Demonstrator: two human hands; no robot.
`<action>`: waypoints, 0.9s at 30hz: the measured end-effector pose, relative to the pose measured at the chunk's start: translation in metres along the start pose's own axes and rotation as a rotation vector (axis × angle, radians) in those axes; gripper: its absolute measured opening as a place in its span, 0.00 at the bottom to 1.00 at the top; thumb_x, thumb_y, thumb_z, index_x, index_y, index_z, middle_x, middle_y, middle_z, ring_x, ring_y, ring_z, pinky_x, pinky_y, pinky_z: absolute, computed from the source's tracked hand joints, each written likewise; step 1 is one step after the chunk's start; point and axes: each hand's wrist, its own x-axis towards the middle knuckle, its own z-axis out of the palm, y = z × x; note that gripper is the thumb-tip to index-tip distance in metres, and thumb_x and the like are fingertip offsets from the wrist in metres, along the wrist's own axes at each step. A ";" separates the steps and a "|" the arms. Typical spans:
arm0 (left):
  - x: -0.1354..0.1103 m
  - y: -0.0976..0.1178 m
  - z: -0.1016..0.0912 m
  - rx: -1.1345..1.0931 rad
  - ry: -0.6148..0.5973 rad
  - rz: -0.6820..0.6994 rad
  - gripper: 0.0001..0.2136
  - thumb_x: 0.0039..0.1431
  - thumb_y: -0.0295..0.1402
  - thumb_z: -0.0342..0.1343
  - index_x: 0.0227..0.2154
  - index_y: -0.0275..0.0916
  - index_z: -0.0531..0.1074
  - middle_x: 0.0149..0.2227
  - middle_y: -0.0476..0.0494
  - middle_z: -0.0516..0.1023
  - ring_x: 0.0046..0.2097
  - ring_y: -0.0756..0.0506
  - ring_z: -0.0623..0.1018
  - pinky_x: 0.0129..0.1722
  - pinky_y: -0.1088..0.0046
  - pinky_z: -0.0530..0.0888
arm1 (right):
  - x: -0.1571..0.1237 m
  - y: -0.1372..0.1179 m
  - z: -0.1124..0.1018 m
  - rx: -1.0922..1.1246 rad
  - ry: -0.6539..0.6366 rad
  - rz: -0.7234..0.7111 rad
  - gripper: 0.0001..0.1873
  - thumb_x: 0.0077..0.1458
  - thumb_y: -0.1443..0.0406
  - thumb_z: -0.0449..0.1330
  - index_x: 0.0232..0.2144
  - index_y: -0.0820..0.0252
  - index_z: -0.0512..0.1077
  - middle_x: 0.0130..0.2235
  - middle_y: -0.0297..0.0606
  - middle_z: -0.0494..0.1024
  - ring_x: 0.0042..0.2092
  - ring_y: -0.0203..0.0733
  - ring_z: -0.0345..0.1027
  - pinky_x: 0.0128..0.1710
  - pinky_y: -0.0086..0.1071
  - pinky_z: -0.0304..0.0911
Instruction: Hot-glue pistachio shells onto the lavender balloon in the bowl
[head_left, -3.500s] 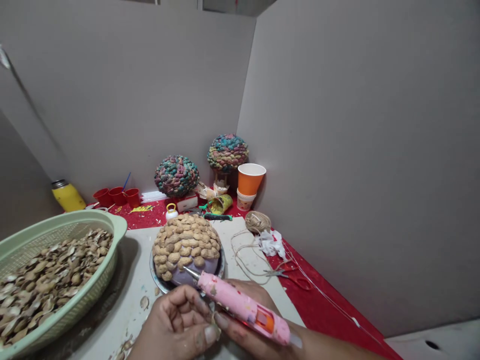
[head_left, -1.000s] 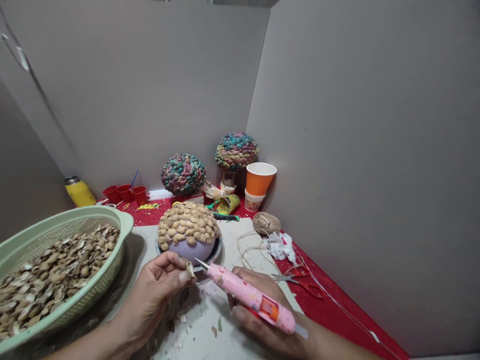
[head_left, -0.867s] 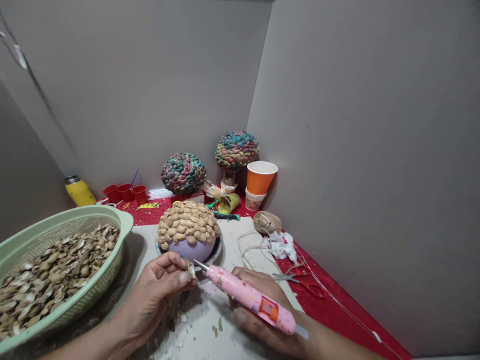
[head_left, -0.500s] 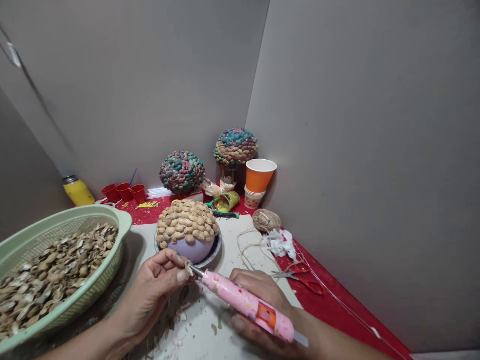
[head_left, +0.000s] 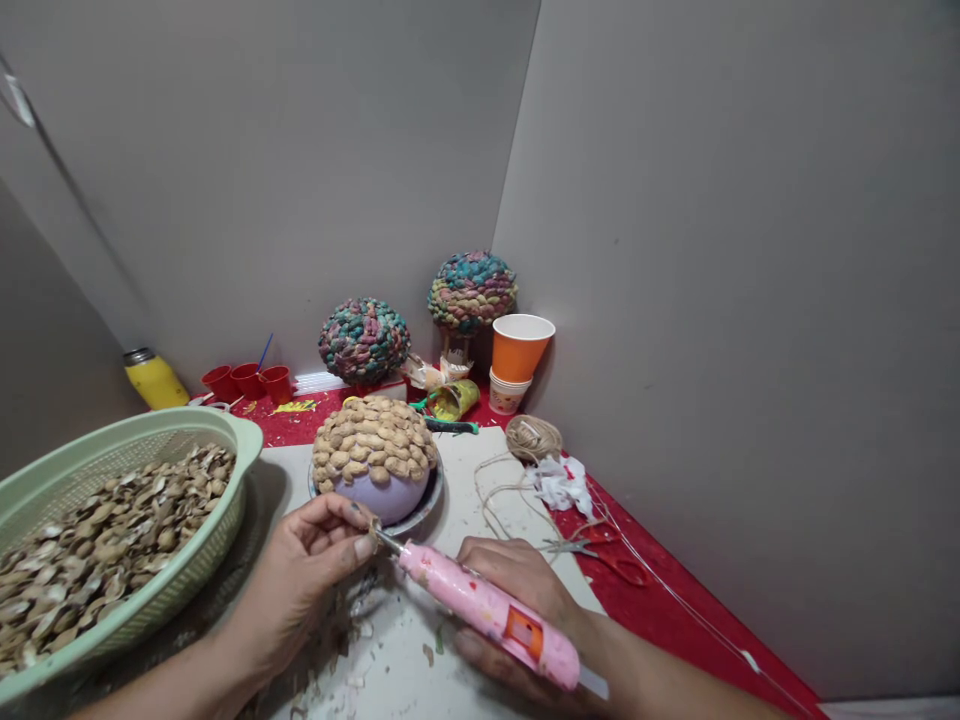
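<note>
My left hand [head_left: 319, 555] pinches a small peanut shell [head_left: 373, 533] between thumb and fingertips, in front of the balloon. A pink hot glue gun [head_left: 476, 605] is gripped in my right hand [head_left: 517, 580], a clear glue stick poking out of its rear end. Its metal nozzle points left and meets the shell. Just behind, a lilac balloon [head_left: 386, 497] rests in a shallow bowl [head_left: 433, 500]. Rows of peanut shells [head_left: 375, 435] cover the balloon's upper part, while its lower front shows bare.
At left stands a green basket [head_left: 244, 450] heaped with peanut shells. Painted shell domes [head_left: 364, 340], red cups [head_left: 247, 380], a yellow bottle [head_left: 155, 380] and an orange cup [head_left: 519, 350] line the back. Twine [head_left: 534, 438] and red-handled scissors [head_left: 619, 568] lie at right.
The glue gun has shifted slightly left, its nozzle now closer in against the shell at my left fingertips. Both hands keep their grips; the balloon stays in its bowl.
</note>
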 end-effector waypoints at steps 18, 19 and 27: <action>0.001 -0.003 -0.001 0.072 -0.013 0.058 0.12 0.47 0.30 0.70 0.31 0.39 0.71 0.31 0.50 0.76 0.34 0.51 0.74 0.36 0.79 0.71 | 0.004 -0.001 0.000 -0.105 0.055 -0.037 0.23 0.68 0.53 0.44 0.22 0.55 0.56 0.19 0.30 0.61 0.20 0.34 0.51 0.20 0.31 0.47; 0.001 -0.003 -0.001 0.074 -0.015 0.059 0.12 0.47 0.30 0.70 0.31 0.39 0.71 0.32 0.50 0.76 0.34 0.51 0.74 0.37 0.78 0.71 | 0.005 -0.002 0.000 -0.105 0.051 -0.038 0.23 0.68 0.54 0.44 0.22 0.56 0.56 0.19 0.29 0.61 0.20 0.34 0.52 0.20 0.31 0.48; 0.000 -0.001 0.002 0.077 -0.021 0.047 0.14 0.46 0.30 0.70 0.31 0.39 0.69 0.31 0.50 0.77 0.34 0.51 0.75 0.37 0.77 0.72 | 0.002 -0.001 0.001 -0.059 0.052 0.011 0.21 0.65 0.56 0.50 0.22 0.56 0.56 0.20 0.28 0.59 0.21 0.34 0.49 0.20 0.31 0.46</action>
